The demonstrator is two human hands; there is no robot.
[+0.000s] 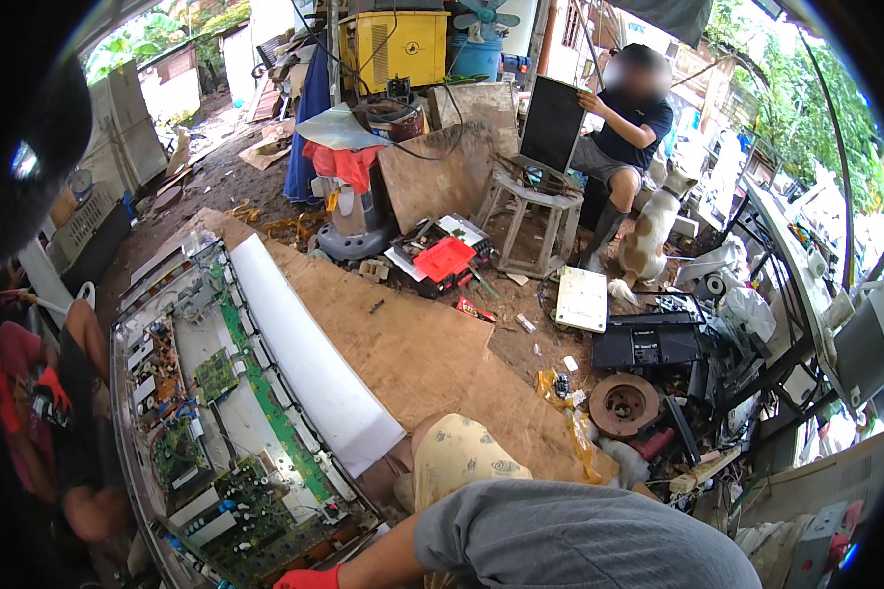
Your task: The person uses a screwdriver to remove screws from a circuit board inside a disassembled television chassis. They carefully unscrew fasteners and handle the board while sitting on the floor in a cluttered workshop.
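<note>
My right hand (309, 578), in a red glove, shows only in part at the bottom edge; its fingers are cut off from view. A bare forearm leads to it from a grey sleeve. Close by is the lower end of an opened flat-screen television (255, 393), its back off, with green circuit boards (250, 520), wires and metal parts exposed. A long white sheet (309, 353) lies along the television's right side. My left hand is not in view.
Brown plywood (393, 334) lies beyond the sheet. A person (629, 118) across the yard holds a black panel (550, 123) by a wooden stool (535, 211); a dog (648, 236) sits nearby. Another person's red-gloved hand (54, 390) is at left. Scrap (624, 404) crowds the right.
</note>
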